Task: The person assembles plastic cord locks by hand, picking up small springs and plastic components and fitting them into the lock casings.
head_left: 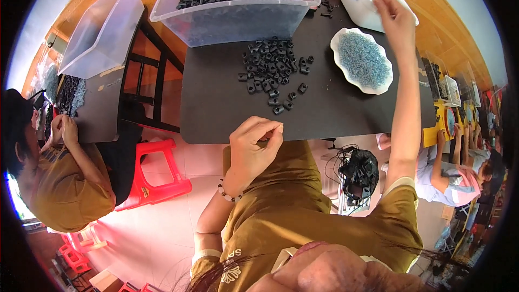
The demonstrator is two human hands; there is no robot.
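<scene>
My left hand (255, 145) is at the table's front edge, thumb and fingertips pinched together; whatever they hold is too small to make out. My right hand (399, 20) reaches out over a white plastic bin (359, 13) at the far right, its fingers curled in and their tips partly hidden. Just beyond my left hand lies a loose pile of small black plastic parts (270, 65), with several strays on its near side. Close to my right forearm stands a white scalloped dish (335, 51) heaped with tiny bluish, translucent pieces (363, 60).
A large clear tub (232, 24) full of black parts stands at the back of the dark table (213, 94). At left, a person (70, 178) works at another table near a red stool (159, 176). More people (448, 173) sit at right. Black cables (359, 173) hang below.
</scene>
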